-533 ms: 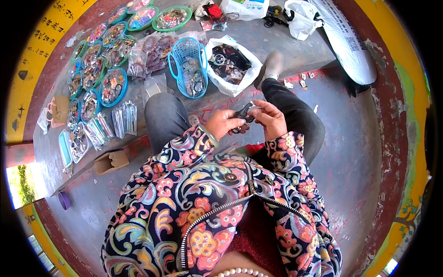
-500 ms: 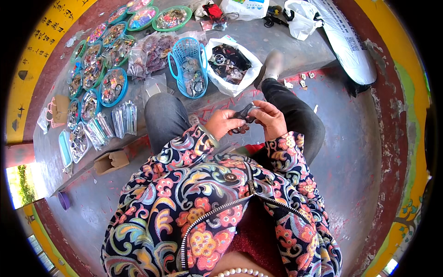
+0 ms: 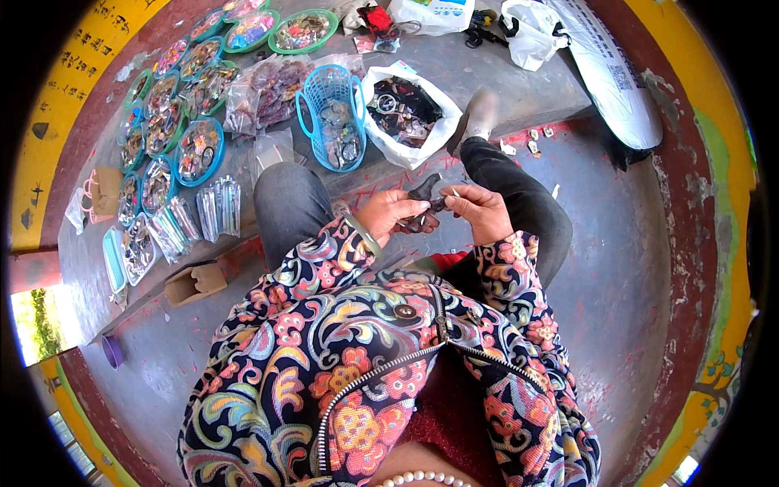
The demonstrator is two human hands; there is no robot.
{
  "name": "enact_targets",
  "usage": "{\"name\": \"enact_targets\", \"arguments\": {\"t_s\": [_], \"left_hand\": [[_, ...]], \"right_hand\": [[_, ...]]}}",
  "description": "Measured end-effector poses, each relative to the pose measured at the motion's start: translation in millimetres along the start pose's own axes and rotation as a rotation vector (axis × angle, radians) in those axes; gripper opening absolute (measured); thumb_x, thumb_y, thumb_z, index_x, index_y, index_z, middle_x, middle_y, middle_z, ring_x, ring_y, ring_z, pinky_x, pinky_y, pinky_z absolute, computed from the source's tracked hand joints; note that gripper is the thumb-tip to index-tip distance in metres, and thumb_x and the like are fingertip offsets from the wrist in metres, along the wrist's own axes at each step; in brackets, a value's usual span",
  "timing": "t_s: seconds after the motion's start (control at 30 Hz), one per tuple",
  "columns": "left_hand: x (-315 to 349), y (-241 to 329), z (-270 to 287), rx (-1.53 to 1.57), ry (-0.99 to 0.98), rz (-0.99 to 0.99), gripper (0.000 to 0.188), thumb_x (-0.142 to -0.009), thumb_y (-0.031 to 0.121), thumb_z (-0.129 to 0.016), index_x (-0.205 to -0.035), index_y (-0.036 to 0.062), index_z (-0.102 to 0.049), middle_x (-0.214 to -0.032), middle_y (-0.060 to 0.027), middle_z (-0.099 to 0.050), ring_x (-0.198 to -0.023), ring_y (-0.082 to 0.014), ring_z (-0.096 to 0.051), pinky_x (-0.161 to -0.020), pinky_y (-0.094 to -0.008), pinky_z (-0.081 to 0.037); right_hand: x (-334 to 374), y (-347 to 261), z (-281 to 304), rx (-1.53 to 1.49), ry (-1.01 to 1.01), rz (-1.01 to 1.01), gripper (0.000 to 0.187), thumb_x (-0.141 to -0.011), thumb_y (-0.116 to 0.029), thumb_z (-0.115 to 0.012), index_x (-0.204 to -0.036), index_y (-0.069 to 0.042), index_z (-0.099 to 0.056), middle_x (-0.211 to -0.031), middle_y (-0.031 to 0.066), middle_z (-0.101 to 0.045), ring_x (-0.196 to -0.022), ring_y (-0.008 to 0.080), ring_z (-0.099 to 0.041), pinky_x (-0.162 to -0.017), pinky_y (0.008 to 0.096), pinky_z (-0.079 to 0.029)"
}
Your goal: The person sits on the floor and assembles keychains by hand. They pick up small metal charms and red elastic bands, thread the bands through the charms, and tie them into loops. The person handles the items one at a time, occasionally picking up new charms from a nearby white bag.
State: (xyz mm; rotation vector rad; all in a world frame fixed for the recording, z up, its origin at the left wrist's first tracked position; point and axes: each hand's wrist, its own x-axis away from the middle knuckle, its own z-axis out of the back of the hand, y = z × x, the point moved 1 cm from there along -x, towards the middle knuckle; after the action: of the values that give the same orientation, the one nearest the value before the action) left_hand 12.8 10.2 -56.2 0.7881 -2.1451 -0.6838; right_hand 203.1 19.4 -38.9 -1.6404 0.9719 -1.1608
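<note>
My left hand (image 3: pixel 385 215) grips a small dark item (image 3: pixel 425 190) with a curved, uneven outline, its thumb lying across the lower part. Too little detail shows to tell its kind. From the other side my right hand (image 3: pixel 483 213) comes up to the item's right edge, thumb and forefinger closed in a pinch. A tiny pale bit (image 3: pixel 455 192) shows at those fingertips. Both hands are above the gap between my knees. Beyond them stand a blue plastic basket (image 3: pixel 311 122) of small things and a white bag (image 3: pixel 434 101) full of dark accessories.
Several round baskets (image 3: pixel 217 166) of trinkets crowd the grey ledge at the left, with bundled slim packets (image 3: pixel 217 213) nearby. An open cardboard box (image 3: pixel 195 284) and a purple cup (image 3: pixel 113 352) lie lower left. Paper scraps (image 3: pixel 532 146) dot the floor beside my right leg.
My right hand has shifted slightly right and down, its fingers drawn closer into a pinch. The dark item stays in my left hand and now shows more of its upper part.
</note>
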Motion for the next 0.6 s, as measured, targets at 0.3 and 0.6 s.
{"name": "enact_targets", "arguments": {"t_s": [0.3,0.6], "left_hand": [[6.3,7.0,0.3,0.208,-0.104,0.094,0.023,-0.084,0.016,-0.053,-0.099,-0.0014,-0.055,-0.084,-0.0168,-0.062,-0.073,-0.0232,-0.063,-0.066,-0.0298,-0.050],[8.5,5.1,-1.3,0.277,-0.162,0.157,0.021,-0.085,0.016,-0.051,-0.097,-0.0014,-0.056,-0.080,-0.0141,-0.063,-0.073,-0.0241,-0.063,-0.066,-0.0340,-0.050]], "right_hand": [[3.1,-1.5,-3.7,-0.075,-0.072,0.135,0.016,-0.075,0.000,-0.065,-0.090,0.000,-0.062,-0.085,0.0020,-0.062,-0.077,0.0082,-0.055,-0.069,0.0211,-0.044],[6.9,-12.3,-9.7,0.160,-0.136,0.348,0.014,-0.072,-0.003,-0.067,-0.083,-0.001,-0.059,-0.078,0.0005,-0.059,-0.072,0.0075,-0.053,-0.064,0.0206,-0.042]]}}
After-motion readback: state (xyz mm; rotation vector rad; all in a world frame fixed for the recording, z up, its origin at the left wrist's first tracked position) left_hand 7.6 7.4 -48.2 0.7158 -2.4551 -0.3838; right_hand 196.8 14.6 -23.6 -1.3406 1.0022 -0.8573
